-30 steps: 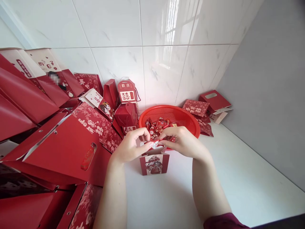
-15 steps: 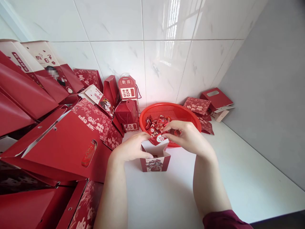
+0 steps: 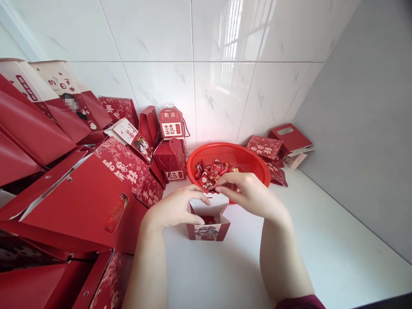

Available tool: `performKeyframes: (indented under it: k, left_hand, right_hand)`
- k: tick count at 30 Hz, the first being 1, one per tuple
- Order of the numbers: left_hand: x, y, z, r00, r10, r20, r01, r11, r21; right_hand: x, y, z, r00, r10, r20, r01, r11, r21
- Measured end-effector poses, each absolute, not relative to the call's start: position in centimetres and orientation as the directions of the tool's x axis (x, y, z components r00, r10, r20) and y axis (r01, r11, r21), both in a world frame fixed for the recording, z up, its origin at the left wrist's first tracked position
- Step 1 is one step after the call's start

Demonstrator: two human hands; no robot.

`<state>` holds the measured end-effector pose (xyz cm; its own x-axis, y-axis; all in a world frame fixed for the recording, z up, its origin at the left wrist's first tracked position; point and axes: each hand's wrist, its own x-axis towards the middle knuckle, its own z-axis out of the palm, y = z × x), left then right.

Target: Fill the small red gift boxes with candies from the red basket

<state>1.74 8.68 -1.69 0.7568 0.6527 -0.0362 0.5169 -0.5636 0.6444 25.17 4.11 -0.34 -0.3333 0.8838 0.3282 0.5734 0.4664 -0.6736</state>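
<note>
A small red favour box (image 3: 208, 227) stands open on the white counter (image 3: 322, 253) in front of me. My left hand (image 3: 175, 208) grips its left flap and rim, thumb inside the opening. My right hand (image 3: 249, 195) hovers over the box's far right flap, fingers pinched on something I cannot make out. Just behind stands a round red mesh basket (image 3: 244, 156) holding several red wrapped candies (image 3: 210, 171).
A heap of large red gift bags and flat cartons (image 3: 80, 189) fills the left side. Small folded red boxes (image 3: 170, 141) stand against the tiled wall. More flat red boxes (image 3: 283, 143) lie in the right corner by the grey wall.
The box top, pinched shut between both hands a second ago, now stands open. My left hand has dropped to the left flap and the red packet my right fingers held is gone.
</note>
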Motion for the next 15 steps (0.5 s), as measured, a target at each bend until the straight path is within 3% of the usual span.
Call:
performKeyframes:
  k: [6, 9, 15]
  left_hand:
    - [2.8, 7.5, -0.9, 0.799, 0.597, -0.074, 0.489, -0.573, 0.658]
    - [4.0, 6.5, -1.2, 0.785, 0.615, -0.077, 0.519, -0.585, 0.623]
    - [5.7, 3.1, -2.5, 0.733, 0.675, -0.083, 0.615, -0.606, 0.504]
  right_hand:
    - [27.4, 2.5, 0.4, -0.175, 0.908, 0.38, 0.608, 0.403, -0.684]
    - [27.0, 1.5, -0.6, -0.265, 0.883, 0.388, 0.594, 0.467, -0.655]
    - [26.7, -0.2, -3.8, -0.417, 0.881, 0.221, 0.605, 0.451, -0.656]
